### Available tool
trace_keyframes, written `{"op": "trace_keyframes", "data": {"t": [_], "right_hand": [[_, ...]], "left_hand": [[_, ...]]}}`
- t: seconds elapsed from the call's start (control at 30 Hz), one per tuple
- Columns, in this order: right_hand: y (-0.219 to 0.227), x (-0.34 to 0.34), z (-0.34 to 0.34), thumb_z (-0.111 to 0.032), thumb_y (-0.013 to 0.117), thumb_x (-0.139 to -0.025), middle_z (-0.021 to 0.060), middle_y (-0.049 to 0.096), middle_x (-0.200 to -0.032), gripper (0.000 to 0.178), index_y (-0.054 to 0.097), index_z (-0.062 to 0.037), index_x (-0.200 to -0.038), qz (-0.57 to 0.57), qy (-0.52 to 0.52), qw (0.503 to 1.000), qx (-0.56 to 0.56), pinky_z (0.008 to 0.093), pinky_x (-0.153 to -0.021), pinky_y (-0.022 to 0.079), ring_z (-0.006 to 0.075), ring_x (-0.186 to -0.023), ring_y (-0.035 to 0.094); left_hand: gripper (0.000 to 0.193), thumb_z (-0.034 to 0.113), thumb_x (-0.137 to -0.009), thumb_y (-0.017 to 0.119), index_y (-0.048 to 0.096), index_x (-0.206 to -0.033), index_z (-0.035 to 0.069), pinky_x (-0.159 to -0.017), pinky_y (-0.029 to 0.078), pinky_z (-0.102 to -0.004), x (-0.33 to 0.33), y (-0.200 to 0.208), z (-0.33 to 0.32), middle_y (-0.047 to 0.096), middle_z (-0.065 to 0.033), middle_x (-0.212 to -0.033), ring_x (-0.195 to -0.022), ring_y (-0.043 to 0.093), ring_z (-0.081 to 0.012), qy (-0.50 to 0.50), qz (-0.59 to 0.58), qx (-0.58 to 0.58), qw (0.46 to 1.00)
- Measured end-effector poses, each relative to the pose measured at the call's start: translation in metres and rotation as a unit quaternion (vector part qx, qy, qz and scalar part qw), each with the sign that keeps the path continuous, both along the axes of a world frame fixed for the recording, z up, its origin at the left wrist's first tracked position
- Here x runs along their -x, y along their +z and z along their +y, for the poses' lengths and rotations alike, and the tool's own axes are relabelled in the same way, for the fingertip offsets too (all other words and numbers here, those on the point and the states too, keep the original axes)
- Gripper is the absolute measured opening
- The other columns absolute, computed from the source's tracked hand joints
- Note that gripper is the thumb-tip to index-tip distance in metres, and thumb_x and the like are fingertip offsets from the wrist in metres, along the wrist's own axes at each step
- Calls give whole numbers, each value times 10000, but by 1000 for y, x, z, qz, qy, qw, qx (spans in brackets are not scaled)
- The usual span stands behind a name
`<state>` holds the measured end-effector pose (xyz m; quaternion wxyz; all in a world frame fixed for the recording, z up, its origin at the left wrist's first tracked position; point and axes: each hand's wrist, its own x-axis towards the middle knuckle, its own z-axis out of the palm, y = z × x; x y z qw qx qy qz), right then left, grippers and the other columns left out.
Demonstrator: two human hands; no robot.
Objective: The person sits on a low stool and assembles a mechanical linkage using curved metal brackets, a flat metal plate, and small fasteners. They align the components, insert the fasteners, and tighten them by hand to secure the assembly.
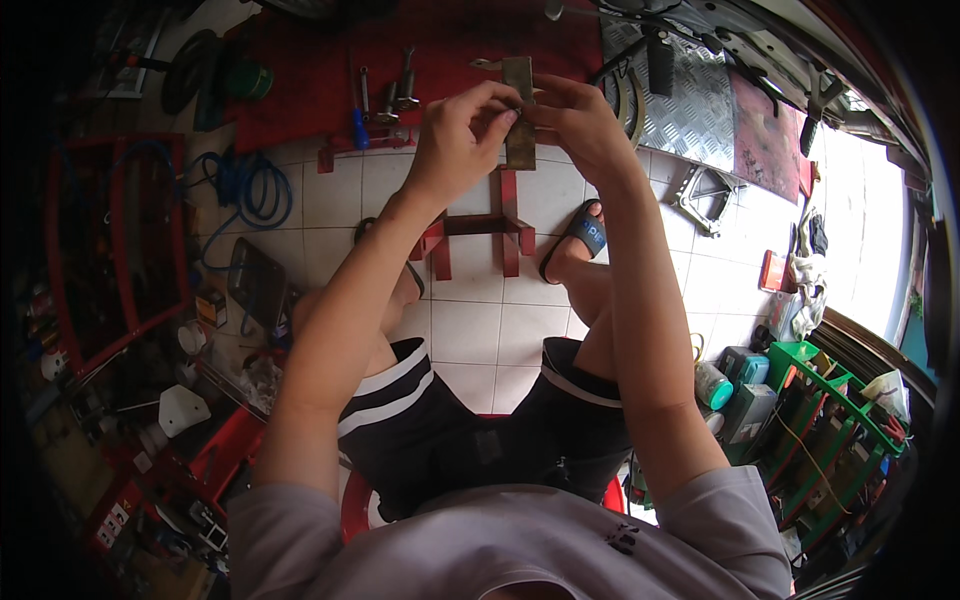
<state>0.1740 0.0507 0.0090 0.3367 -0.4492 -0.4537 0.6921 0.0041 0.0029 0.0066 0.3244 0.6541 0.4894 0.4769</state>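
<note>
A narrow, flat metal bar (519,145), brownish and worn, stands lengthwise between my two hands at the top middle. My left hand (465,135) is closed in a pinch at the bar's left edge; whatever its fingertips hold is too small to name. From the other side, my right hand (580,125) has its thumb and fingers on the bar's right edge. A small metal tab (485,64) shows just beyond my left fingers. Below the bar is a red metal stand (475,225) on the tiled floor; whether they touch, I cannot tell.
On the red surface ahead lie a blue-handled screwdriver (360,128), a wrench (364,90) and metal parts (405,95). A blue hose (260,195) coils at left beside a red rack (125,240). At right are a metal bracket (705,200) and a green crate (840,390).
</note>
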Motion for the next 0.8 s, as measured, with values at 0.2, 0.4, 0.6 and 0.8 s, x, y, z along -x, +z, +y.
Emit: {"op": "trace_keyframes", "data": {"t": [0.2, 0.4, 0.6, 0.8], "right_hand": [[0, -2, 1, -2, 666, -816, 169, 672, -1088, 494, 541, 87, -1286, 12, -6, 1000, -3, 322, -779, 572, 211, -918, 677], [0, -5, 0, -3, 666, -806, 177, 675, -1083, 510, 532, 101, -1287, 4, -7, 1000, -25, 314, -774, 574, 215, -901, 681], [-3, -5, 1, -39, 676, -785, 159, 711, -1004, 479, 593, 59, -1247, -75, 4, 994, -82, 304, -748, 572, 189, -852, 696], [-15, -4, 3, -77, 694, -759, 132, 733, -956, 438, 662, -20, -1192, -165, -8, 977, -137, 299, -760, 567, 181, -848, 713]], "left_hand": [[124, 48, -927, 605, 617, -1045, 10, -514, 404, -191, 2, -6, 3, 664, -12, -799, -609, 545, -40, -37, -149, 168, 974], [125, 66, -922, 614, 636, -1038, 24, -479, 360, -181, 1, 2, 4, 651, 1, -741, -576, 529, -36, -38, -184, 240, 952], [135, 70, -911, 633, 657, -1031, 12, -461, 367, -185, 5, 0, 6, 666, -4, -749, -572, 550, -41, -28, -180, 278, 943], [128, 59, -901, 648, 665, -1013, -3, -448, 389, -190, 2, -5, 4, 685, -22, -769, -583, 585, -47, 0, -116, 245, 962]]}}
